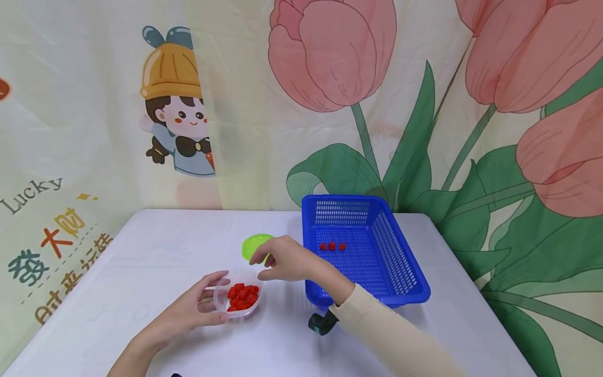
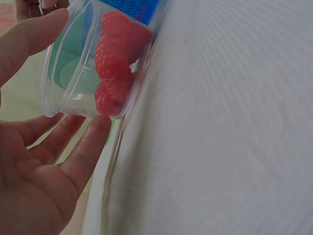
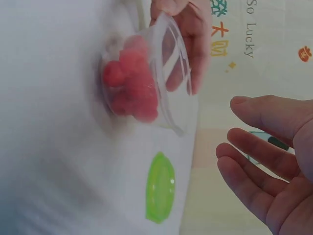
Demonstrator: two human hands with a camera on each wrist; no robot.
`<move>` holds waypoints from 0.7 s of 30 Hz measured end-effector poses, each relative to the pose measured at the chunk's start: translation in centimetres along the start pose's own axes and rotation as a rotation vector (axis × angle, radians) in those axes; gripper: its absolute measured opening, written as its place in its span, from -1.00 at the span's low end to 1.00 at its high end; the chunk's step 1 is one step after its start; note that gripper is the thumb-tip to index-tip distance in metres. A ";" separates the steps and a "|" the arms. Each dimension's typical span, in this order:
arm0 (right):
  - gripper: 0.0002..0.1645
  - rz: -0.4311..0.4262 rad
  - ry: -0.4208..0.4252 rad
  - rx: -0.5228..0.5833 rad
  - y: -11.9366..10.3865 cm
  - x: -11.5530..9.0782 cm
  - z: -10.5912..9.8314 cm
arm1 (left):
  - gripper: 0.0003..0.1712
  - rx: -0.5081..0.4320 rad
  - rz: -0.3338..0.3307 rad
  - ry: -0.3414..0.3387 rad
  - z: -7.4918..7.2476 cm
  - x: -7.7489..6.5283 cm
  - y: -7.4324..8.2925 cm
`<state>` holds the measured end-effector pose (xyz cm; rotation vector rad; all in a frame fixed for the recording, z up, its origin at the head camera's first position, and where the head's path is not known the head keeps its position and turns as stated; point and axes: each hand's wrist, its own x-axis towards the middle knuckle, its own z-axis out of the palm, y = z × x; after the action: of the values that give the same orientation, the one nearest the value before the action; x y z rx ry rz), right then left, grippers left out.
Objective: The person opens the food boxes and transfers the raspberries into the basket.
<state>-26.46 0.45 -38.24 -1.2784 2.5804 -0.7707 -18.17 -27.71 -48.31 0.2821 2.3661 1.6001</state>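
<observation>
A clear plastic tub [image 1: 220, 302] with several red raspberries [image 1: 242, 298] in it stands on the white table. My left hand [image 1: 200, 303] holds the tub from its left side, thumb on the near side and fingers on the far side. Just above and to the right of its rim hovers my right hand [image 1: 285, 259], fingers loosely bent and holding nothing. The right wrist view shows that hand [image 3: 274, 161] apart from the tub, with a gap between thumb and fingers. Behind the tub lies a bright green lid-like piece [image 1: 254, 245], partly hidden by my right hand.
A blue slotted basket [image 1: 381, 262] stands to the right, with three raspberries [image 1: 332, 246] in a row on its floor. My right forearm crosses over its near left corner. A dark strap-like object [image 1: 322, 324] shows below my right sleeve. A printed curtain hangs behind the table.
</observation>
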 end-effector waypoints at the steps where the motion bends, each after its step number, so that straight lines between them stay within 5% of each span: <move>1: -0.67 -0.004 -0.004 0.005 0.0 0.1 0.3 | 0.09 0.001 0.001 0.000 0.0 0.0 0.0; 10: -0.67 -0.013 -0.052 0.069 0.0 1.1 3.2 | 0.09 0.002 -0.001 0.001 0.1 0.0 0.1; 21: -0.69 -0.031 -0.069 -0.043 -0.1 1.8 5.1 | 0.09 -0.010 0.004 -0.005 0.0 0.0 -0.1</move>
<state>-25.72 -2.93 -42.40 -1.3353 2.5413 -0.6679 -18.18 -27.76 -48.44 0.2878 2.3548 1.6104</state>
